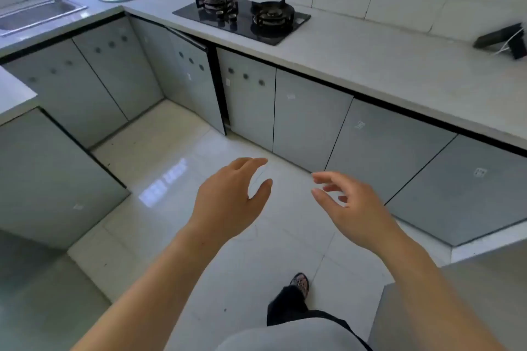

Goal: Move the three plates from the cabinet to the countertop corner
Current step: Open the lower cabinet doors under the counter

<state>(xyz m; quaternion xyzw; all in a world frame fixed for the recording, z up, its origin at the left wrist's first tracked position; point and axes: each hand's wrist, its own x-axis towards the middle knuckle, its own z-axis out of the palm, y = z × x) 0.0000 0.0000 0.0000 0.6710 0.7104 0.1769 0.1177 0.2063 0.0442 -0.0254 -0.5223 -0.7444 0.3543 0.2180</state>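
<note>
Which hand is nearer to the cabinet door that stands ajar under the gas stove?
Left. The left hand hangs open over the floor, below and slightly right of the ajar cabinet door. The right hand, also open, is farther right, before the closed doors.

Both bare forearms reach forward from the bottom of the frame toward its centre. The left hand is held palm-down with fingers loosely spread and empty. The right hand, just beside it to the right, has its fingers curled slightly apart, holding nothing.
</note>
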